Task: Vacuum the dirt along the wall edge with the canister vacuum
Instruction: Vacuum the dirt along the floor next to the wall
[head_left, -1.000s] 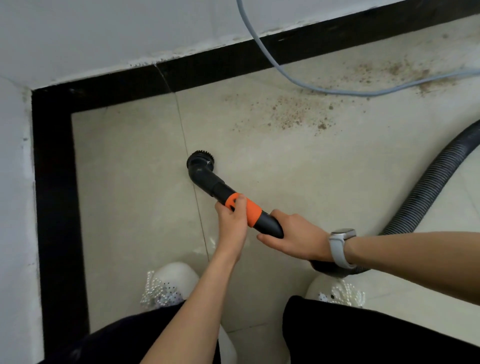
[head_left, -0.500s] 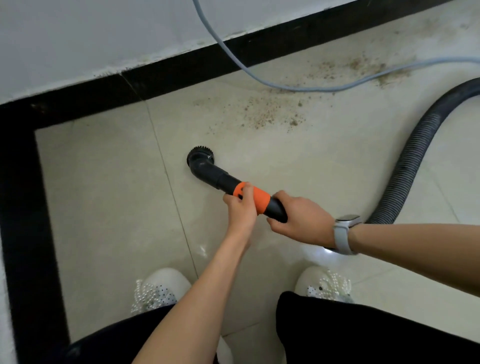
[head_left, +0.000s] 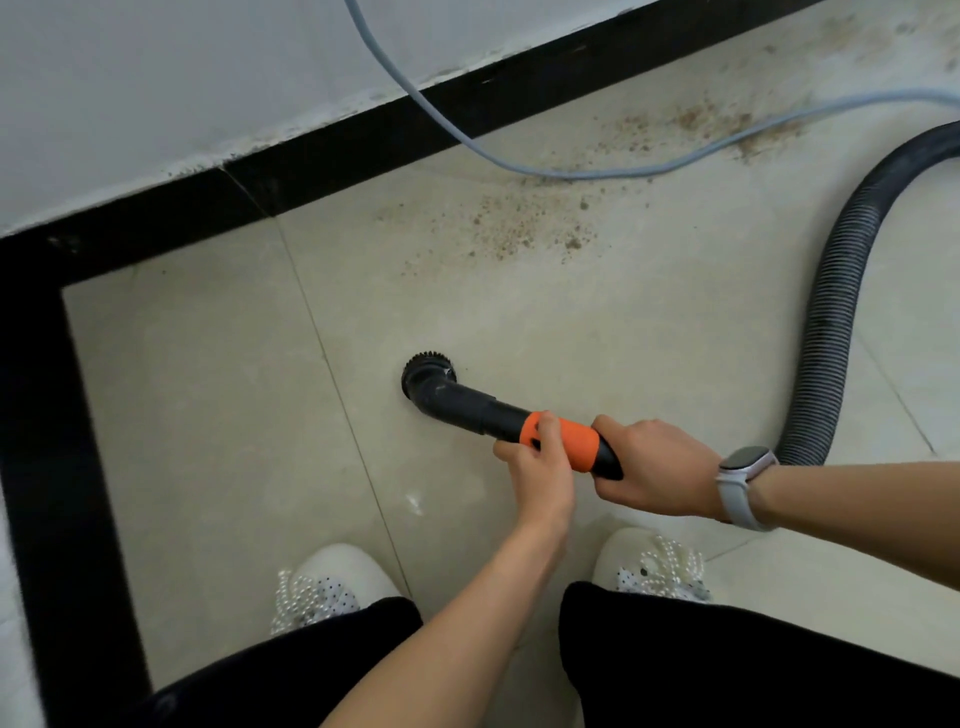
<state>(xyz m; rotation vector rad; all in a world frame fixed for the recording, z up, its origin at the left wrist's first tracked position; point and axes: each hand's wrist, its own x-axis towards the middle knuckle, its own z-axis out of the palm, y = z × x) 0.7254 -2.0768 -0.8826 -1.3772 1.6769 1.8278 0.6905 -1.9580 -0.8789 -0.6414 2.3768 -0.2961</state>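
1. The dirt (head_left: 524, 228) lies on the floor (head_left: 208, 415) up and to the right of the brush nozzle (head_left: 429, 375), towards the wall (head_left: 156, 78). It runs as a loose band alongside the black skirting (head_left: 363, 140), with a second patch (head_left: 727, 124) farther right under the grey cable (head_left: 571, 171).
2. The wand (head_left: 498, 415) has its long axis running from the hands at lower right to the nozzle at upper left. The nozzle sits on clean tile, well apart from the dirt, so the coming move is, I judge, a push forward and right.
3. The left hand (head_left: 537, 470) is the nearer to the nozzle. Its fingers (head_left: 545, 426) curl narrowly over the front of the orange collar (head_left: 571, 441), thumb on top.
4. The right hand (head_left: 660, 467) grips the wand just behind the collar, fingers wrapped round it; the underside of the grip is hidden, so how firmly they close is probably not tellable.
5. The ribbed hose (head_left: 841, 291) loops away to the right behind the right wrist, which wears a watch (head_left: 743, 467), and it lies near the farther patch.
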